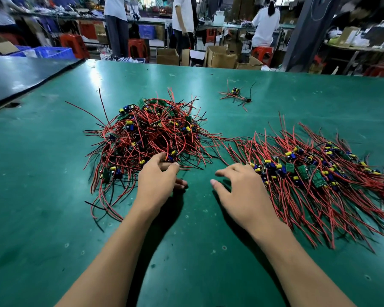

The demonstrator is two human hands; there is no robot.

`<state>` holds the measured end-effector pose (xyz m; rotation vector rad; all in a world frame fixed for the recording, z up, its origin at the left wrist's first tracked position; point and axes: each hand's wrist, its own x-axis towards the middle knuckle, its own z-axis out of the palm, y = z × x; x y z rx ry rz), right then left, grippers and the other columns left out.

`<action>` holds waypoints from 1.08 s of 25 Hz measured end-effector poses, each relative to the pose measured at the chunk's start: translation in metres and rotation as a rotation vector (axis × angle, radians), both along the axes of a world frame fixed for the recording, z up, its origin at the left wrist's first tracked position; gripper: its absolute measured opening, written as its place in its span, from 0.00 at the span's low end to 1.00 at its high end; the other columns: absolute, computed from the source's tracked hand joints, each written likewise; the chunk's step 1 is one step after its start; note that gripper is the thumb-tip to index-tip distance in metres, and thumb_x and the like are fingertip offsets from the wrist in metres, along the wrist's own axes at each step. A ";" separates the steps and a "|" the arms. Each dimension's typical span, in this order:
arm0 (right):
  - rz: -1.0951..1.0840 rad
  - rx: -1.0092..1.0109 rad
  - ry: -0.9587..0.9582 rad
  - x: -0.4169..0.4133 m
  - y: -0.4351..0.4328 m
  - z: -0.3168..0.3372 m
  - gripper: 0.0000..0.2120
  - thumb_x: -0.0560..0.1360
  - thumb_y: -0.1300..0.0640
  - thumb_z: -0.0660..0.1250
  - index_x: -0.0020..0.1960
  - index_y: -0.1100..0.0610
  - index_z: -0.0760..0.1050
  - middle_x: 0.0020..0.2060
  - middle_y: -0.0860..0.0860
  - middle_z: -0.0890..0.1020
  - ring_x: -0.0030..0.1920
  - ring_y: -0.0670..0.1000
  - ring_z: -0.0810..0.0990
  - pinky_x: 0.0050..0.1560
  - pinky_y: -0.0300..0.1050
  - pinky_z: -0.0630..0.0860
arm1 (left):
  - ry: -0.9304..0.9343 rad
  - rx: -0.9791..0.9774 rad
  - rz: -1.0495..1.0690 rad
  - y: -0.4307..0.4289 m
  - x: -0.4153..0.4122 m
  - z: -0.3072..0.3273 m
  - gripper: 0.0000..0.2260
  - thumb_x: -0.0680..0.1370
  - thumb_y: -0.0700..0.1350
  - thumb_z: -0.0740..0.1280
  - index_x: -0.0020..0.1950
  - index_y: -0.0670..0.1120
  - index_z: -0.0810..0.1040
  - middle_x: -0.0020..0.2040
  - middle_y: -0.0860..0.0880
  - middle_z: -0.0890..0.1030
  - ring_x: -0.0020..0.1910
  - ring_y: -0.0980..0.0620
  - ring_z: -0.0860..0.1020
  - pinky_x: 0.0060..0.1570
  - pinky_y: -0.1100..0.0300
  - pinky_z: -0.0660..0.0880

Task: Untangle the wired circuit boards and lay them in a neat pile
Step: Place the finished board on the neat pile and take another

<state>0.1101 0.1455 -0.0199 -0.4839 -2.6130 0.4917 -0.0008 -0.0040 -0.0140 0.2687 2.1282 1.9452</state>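
A tangled heap of small green circuit boards (146,131) with red and black wires lies left of centre on the green table. To the right spreads a flatter, combed-out pile of boards (315,171) with wires trailing toward me. My left hand (160,180) is at the near edge of the tangled heap, fingertips curled and pinching a board with its wires. My right hand (242,191) rests at the left edge of the sorted pile, fingers spread and relaxed, touching the boards there.
A small separate clump of boards and wires (235,95) lies farther back. The green table mat (197,251) stretches wide around my arms. A dark table (20,74) adjoins at the left. People, cartons and red stools stand beyond the far edge.
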 end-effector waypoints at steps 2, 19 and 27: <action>-0.048 0.018 -0.058 0.002 0.006 0.000 0.15 0.78 0.47 0.69 0.60 0.55 0.82 0.55 0.51 0.82 0.60 0.55 0.75 0.64 0.51 0.69 | -0.012 0.005 -0.001 -0.001 -0.003 0.002 0.18 0.81 0.41 0.64 0.71 0.41 0.70 0.49 0.48 0.81 0.34 0.42 0.84 0.44 0.39 0.81; 0.084 -0.223 0.053 0.001 0.008 0.005 0.27 0.74 0.44 0.61 0.68 0.56 0.78 0.53 0.55 0.81 0.56 0.56 0.79 0.61 0.58 0.74 | -0.052 0.128 -0.676 0.019 0.067 0.029 0.15 0.81 0.46 0.63 0.39 0.38 0.79 0.27 0.47 0.78 0.21 0.50 0.75 0.24 0.63 0.69; 0.031 -0.561 0.276 -0.005 0.004 0.003 0.21 0.83 0.43 0.58 0.40 0.53 0.80 0.32 0.49 0.81 0.33 0.46 0.77 0.38 0.43 0.73 | 0.039 0.108 -0.395 0.008 0.041 0.021 0.10 0.73 0.53 0.74 0.40 0.47 0.81 0.33 0.49 0.79 0.32 0.52 0.74 0.32 0.61 0.70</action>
